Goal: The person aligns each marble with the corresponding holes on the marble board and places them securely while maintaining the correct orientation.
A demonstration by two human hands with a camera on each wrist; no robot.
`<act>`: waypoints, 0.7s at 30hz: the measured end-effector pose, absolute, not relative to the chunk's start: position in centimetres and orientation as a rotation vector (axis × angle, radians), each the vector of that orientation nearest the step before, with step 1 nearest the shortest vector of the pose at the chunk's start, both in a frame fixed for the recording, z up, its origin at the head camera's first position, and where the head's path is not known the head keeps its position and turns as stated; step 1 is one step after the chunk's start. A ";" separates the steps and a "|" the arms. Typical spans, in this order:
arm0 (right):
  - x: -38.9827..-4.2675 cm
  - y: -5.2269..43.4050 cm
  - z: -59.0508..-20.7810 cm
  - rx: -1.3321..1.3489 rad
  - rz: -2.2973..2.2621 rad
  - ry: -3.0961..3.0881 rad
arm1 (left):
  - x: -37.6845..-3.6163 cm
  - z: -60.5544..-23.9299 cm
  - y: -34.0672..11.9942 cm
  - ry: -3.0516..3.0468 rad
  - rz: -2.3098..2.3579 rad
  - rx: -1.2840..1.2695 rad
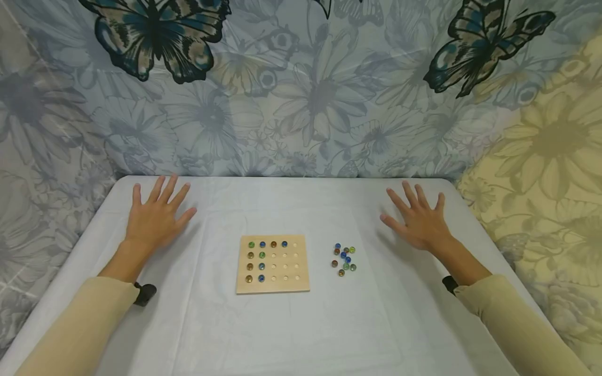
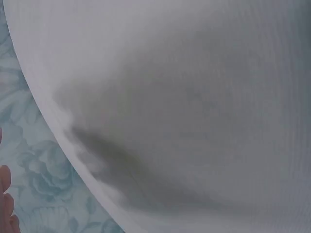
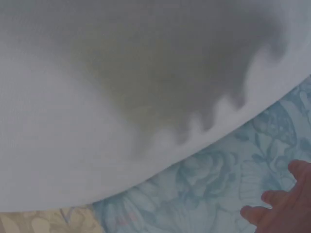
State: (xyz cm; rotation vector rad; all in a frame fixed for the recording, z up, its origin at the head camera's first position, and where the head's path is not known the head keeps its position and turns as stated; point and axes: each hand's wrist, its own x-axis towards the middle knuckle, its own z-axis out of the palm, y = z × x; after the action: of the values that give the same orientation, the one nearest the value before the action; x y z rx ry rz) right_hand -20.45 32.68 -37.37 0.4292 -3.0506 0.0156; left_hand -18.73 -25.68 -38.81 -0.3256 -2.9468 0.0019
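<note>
The head camera faces forward and down, sharing the table [image 1: 291, 334] with nearer wrist views

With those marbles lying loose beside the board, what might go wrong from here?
The loose marbles might roll off the white table, which shows no raised rim. The right hand, nearer them, may scatter them if it reaches in clumsily. A bump to the wooden board could shake the seated marbles out of place.

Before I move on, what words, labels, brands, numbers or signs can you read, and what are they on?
None: no readable text in any view.
Board and marbles: no lettering visible.
Backdrop: printed pictures only.
Black wrist pieces: too small and partly hidden to tell.
</note>
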 end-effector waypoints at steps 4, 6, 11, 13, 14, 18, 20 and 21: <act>-19.9 32.1 -37.5 0.494 0.022 -3.041 | -18.3 -38.7 -24.6 -2.949 0.000 -0.398; -19.7 31.8 -37.6 0.521 0.022 -3.033 | -18.1 -38.6 -24.0 -2.945 -0.009 -0.425; -19.2 30.9 -37.8 0.614 0.081 -2.976 | -17.3 -38.5 -22.6 -2.936 -0.048 -0.506; -18.9 30.5 -37.8 0.657 0.109 -2.943 | -16.9 -38.5 -22.2 -2.919 -0.073 -0.548; -18.8 30.3 -37.8 0.678 0.119 -2.924 | -16.8 -38.6 -21.9 -2.907 -0.089 -0.572; -18.4 29.6 -37.8 0.740 0.171 -2.882 | -16.1 -38.6 -21.1 -2.876 -0.175 -0.659; -18.1 29.3 -37.8 0.770 0.205 -2.874 | -15.8 -38.6 -20.8 -2.871 -0.215 -0.708; -18.0 29.1 -37.8 0.786 0.226 -2.871 | -15.7 -38.7 -20.7 -2.872 -0.231 -0.738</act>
State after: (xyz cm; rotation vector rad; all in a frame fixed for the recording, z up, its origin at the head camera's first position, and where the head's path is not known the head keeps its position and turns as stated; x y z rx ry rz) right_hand -18.03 29.14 -37.84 0.7859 -2.8707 0.2257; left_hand -15.72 -20.70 -38.67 -0.7378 -2.8719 -0.2307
